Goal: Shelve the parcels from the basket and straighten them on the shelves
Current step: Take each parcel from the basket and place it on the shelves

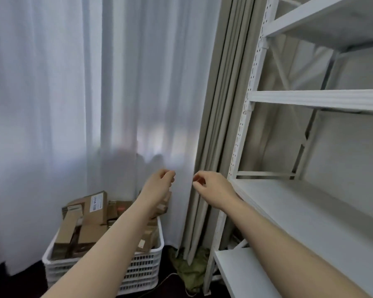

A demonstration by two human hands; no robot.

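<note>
Both bare arms reach forward at mid-height in front of the white sheer curtain (52, 104). The left hand (160, 181) hangs in the air above the far right corner of the basket, its fingers curled in towards the thumb with nothing between them. The right hand (213, 186) is just beside it to the right, a narrow gap between the two. Its fingers are also curled in and grasp nothing. Its wrist lies close to the near left corner of a bare shelf board (299, 211); whether it touches the board cannot be told.

The cardboard parcels (91, 208) are all in the white slatted plastic basket (138, 274), which stands on the dark floor (9, 284) at the lower left, against the curtain. They are piled loosely and tilted at different angles. The topmost one shows a white label on its face. The left forearm crosses in front of the right part of the pile.

The white metal shelving unit (246, 117) fills the right side, with a perforated upright and several boards, one above another; the boards in view carry no parcels. Between the unit and the sheer curtain hangs a folded beige curtain (220, 125). At its foot lies a crumpled green cloth (192, 269).
</note>
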